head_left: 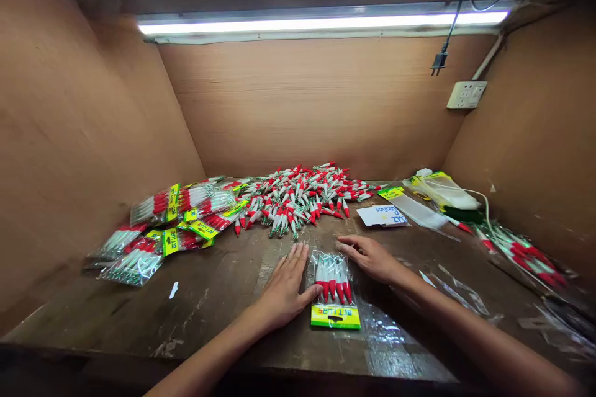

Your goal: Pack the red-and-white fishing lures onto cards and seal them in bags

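A clear packet (333,290) with red-and-white floats inside and a yellow-green header card lies flat on the wooden worktop (218,298) in front of me. My left hand (285,288) rests flat to its left, fingers stretched out, thumb touching the packet's edge. My right hand (370,257) lies palm down at the packet's upper right corner, fingers extended toward it. Neither hand grips anything. Behind the hands sits a large loose heap of red-and-white floats (298,198).
Filled packets (167,223) are piled at the left. A white paper slip (382,215) and empty clear bags (437,195) lie at the right, with more floats (521,251) along the right wall. Wooden walls enclose three sides; a tube light (321,23) and wall socket (466,94) hang above.
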Demonstrator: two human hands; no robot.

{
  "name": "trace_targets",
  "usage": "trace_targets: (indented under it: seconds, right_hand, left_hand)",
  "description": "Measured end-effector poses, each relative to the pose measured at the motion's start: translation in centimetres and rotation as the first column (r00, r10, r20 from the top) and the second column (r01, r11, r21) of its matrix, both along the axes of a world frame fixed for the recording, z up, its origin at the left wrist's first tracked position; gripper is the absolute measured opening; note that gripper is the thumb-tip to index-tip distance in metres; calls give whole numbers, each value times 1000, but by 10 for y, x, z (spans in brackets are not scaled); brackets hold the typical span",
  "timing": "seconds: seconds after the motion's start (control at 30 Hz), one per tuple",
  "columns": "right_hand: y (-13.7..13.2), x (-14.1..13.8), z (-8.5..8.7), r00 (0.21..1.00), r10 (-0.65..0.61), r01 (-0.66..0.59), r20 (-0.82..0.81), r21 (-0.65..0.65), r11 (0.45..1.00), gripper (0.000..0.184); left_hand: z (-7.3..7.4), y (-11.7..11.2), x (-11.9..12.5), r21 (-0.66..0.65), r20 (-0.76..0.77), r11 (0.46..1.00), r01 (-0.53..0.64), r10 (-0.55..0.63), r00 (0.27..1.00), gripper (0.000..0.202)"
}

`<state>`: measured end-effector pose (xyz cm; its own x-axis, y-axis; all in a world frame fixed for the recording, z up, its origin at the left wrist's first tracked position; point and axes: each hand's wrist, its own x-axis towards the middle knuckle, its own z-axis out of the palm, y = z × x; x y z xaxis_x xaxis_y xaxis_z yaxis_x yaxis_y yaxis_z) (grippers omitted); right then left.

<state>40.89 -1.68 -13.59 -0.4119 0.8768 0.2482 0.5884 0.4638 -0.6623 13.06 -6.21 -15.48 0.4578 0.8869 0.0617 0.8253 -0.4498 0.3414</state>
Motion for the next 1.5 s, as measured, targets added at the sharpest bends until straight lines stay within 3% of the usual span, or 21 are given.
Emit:
trace_targets:
  seconds: [0.1, 0.17, 0.3, 0.4, 0.5, 0.57, 0.7, 0.83, 1.03, 1.13, 1.3, 1.5]
  right_hand:
    - [8, -12, 3, 998, 57, -54, 31, -97, 994, 37]
    - [11, -14, 2, 1000, 19, -17, 15, -125, 992, 32]
    - [11, -3, 1, 997, -62, 56, -41, -123, 991, 28]
    - [9, 14, 6, 1000, -17, 21, 24, -157, 987, 26]
    - [12, 24, 12, 995, -102, 105, 24, -178, 978, 32]
    - [15, 24, 11, 989, -145, 134, -44, -187, 973, 36]
    - [19, 16, 0, 990, -28, -16, -137, -308, 951, 36]
    - [18, 11, -4, 988, -34, -21, -151, -350, 936, 22]
    - [12, 4, -2, 933, 56, -150, -356, -242, 959, 21]
    - [10, -5, -6, 950, 47, -119, -309, -220, 968, 19]
    - [17, -16, -10, 994, -62, 50, -95, -127, 991, 12]
    - [30, -22, -10, 992, -127, 128, 20, -245, 961, 7]
  left_hand:
    - [5, 8, 4, -46, 12, 999, -26, 27, 1000, 85]
    - [9, 15, 8, -76, 34, 995, -58, 61, 998, 84]
    - [15, 31, 20, -83, 122, 995, -48, 58, 991, 56]
    - [18, 46, 29, 12, 168, 1000, -1, -1, 986, 41]
    - [17, 48, 35, 168, 174, 986, 4, -34, 984, 34]
    - [13, 39, 37, 180, 131, 983, 22, -46, 990, 40]
    - [6, 16, 36, 79, -31, 992, 100, -98, 995, 80]
    - [8, 14, 37, 27, -94, 987, 156, -153, 984, 84]
    - [13, 19, 38, 34, -106, 983, 178, -174, 979, 80]
    - [10, 16, 38, 54, -109, 982, 181, -175, 979, 81]
    - [6, 11, 39, 118, -81, 981, 155, -146, 986, 79]
    - [8, 10, 39, 109, -87, 982, 152, -143, 986, 64]
